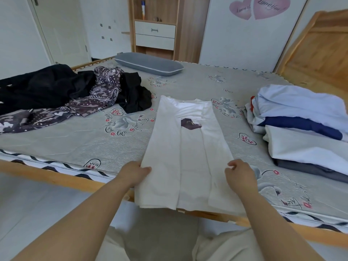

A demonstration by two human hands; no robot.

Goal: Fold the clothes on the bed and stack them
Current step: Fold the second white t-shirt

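Observation:
A white T-shirt (pixel 190 147) with a dark chest print lies lengthwise on the bed (pixel 94 140), both sides folded in to a narrow strip, its hem hanging over the near edge. My left hand (pixel 134 172) grips the shirt's left edge near the hem. My right hand (pixel 240 175) rests on the right edge with curled fingers pinching the cloth. A stack of folded clothes (pixel 305 132), white, blue and grey, sits at the right. Unfolded black and patterned garments (pixel 71 95) lie heaped at the left.
A grey pillow (pixel 148 64) lies at the far side of the bed. The wooden bed frame (pixel 56 178) runs along the near edge. A wooden shelf unit with drawers (pixel 155 32) stands behind, and a wooden board (pixel 320 51) leans at the right.

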